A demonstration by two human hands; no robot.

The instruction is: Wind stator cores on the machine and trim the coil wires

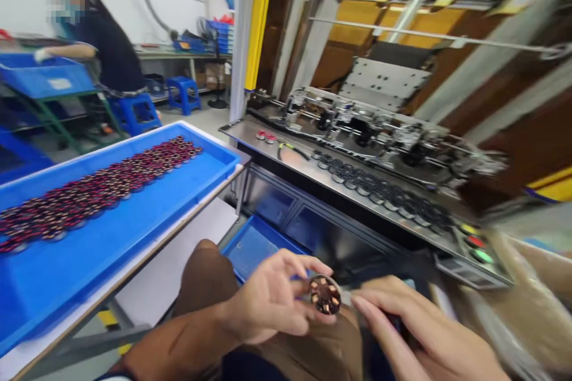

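My left hand grips a small round motor stator by its edge, between thumb and fingers. Copper windings ring its dark face, which is turned up toward me. Just to the right, my right hand is closed, thumb and forefinger pressed together close to the stator's rim. Something dark shows under its palm, too hidden to name. Both hands are above my lap. On the left, a blue tray bears many stators with red and copper colours, packed in rows.
Ahead is a machine with a metal ledge, where a row of dark round parts, a pair of pliers and red parts lie. Push buttons sit at its right end. A co-worker sits at far left by a blue bin.
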